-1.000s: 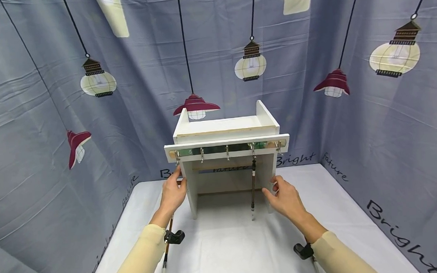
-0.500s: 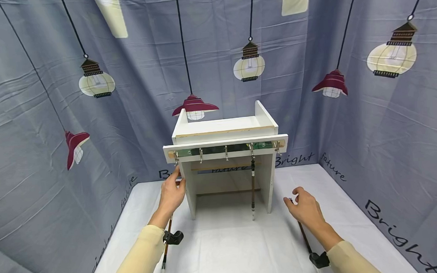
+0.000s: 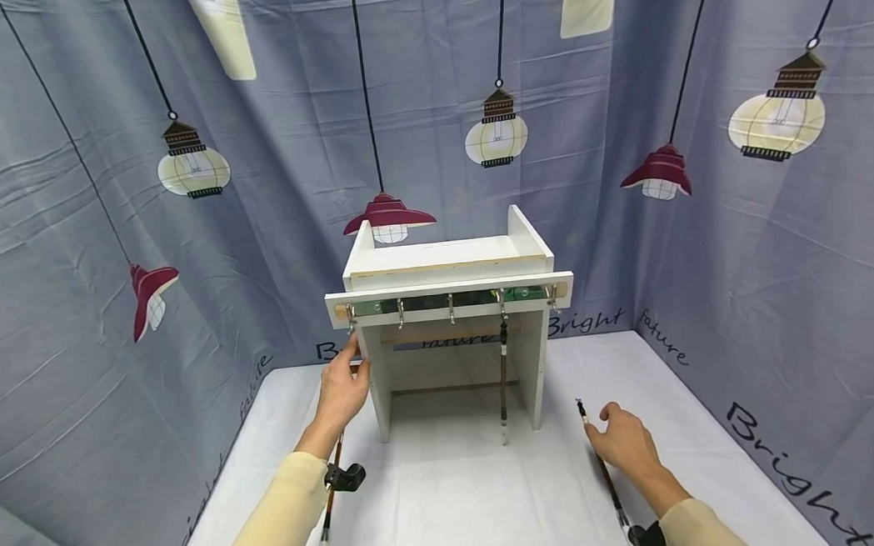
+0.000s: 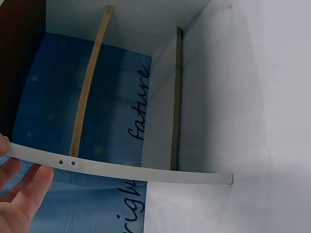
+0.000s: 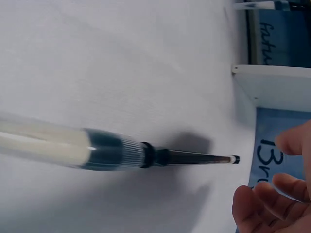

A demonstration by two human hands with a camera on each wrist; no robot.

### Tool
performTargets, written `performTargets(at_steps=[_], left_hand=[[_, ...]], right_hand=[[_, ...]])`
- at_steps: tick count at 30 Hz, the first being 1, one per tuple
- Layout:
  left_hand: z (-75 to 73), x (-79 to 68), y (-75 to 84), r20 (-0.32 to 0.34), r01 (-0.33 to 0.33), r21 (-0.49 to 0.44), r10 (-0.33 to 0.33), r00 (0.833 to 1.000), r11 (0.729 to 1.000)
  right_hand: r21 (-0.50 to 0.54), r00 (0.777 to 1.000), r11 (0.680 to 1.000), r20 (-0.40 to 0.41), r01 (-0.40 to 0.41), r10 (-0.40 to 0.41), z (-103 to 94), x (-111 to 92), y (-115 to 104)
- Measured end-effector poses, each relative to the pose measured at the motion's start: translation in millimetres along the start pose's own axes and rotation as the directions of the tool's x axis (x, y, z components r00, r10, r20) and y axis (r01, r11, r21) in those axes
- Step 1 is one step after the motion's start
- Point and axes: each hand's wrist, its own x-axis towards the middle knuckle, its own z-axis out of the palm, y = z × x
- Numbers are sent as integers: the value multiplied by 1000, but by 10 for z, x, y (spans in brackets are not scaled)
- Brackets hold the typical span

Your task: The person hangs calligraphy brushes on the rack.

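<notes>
My left hand (image 3: 342, 391) touches the left side panel (image 3: 378, 385) of a white wooden rack, thumb and fingers at its front edge; the left wrist view shows the fingertips right by this panel (image 4: 116, 170). My right hand (image 3: 629, 445) hovers over the table at the right, thumb and fingers apart with nothing between them. Close beside it lies a calligraphy brush (image 3: 605, 476) with a dark brown handle; its pale bristles (image 5: 43, 143) are near the camera in the right wrist view. Another calligraphy brush (image 3: 503, 377) hangs bristles down from a hook on the rack.
A hook rail (image 3: 445, 289) with several metal hooks runs across the rack's front. A third brush (image 3: 331, 501) lies on the white table (image 3: 451, 506) at the left, partly behind my left wrist. Blue-grey curtains (image 3: 308, 130) printed with lamps surround the table.
My right hand has drawn away from the rack's right panel, moving right and toward me, to beside the right-hand brush. My left hand stays at the left panel.
</notes>
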Motion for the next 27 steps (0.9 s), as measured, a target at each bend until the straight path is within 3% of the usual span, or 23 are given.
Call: performTargets(at_steps=[15, 27], left_hand=[[-5, -9, 4, -1, 16, -8, -16, 1000, 1000], [12, -9, -3, -5, 4, -16, -4, 1000, 1000]], right_hand=[[-68, 997, 998, 79, -7, 12, 217, -65, 66], [-50, 998, 999, 65, 3, 1, 283, -101, 86]])
